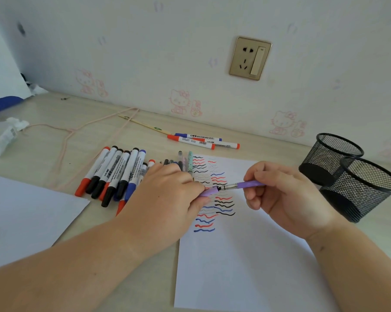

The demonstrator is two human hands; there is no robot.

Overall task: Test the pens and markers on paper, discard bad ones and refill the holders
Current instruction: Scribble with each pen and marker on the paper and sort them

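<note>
**A:** Which step was in hand at that moment?

**B:** Capping or uncapping a purple pen point(246, 185), I'd judge. The right hand point(286, 199) pinched the barrel between thumb and fingers, nib pointing left. The left hand point(167, 194) had its fingers curled round the matching purple cap point(206, 192), whose mouth was just at the nib. Whether the cap was going on or coming off, I couldn't tell.

**A:** Where was all this happening?

**B:** Just above the test sheet point(239, 255), over its wavy red, blue and black lines point(214, 199). The sheet lay on the desk point(95, 122) between the two arms.

**A:** And the rest of the pens?

**B:** A row of whiteboard markers point(113, 174) lay left of the sheet, beside the left hand, with a few slimmer pens point(185, 162) at the sheet's top left corner. Three more markers point(203, 141) lay apart, near the wall.

**A:** The holders?

**B:** Two black mesh cups point(352, 176) stood at the right, touching each other. They looked empty, so refilling hadn't started, as far as I could see.

**A:** What did the next move call for?

**B:** Keeping nib and cap in line. If capping, push straight until it seats, then lay the pen with its pile. If uncapping, draw a short squiggle on bare paper and judge the ink.
</note>
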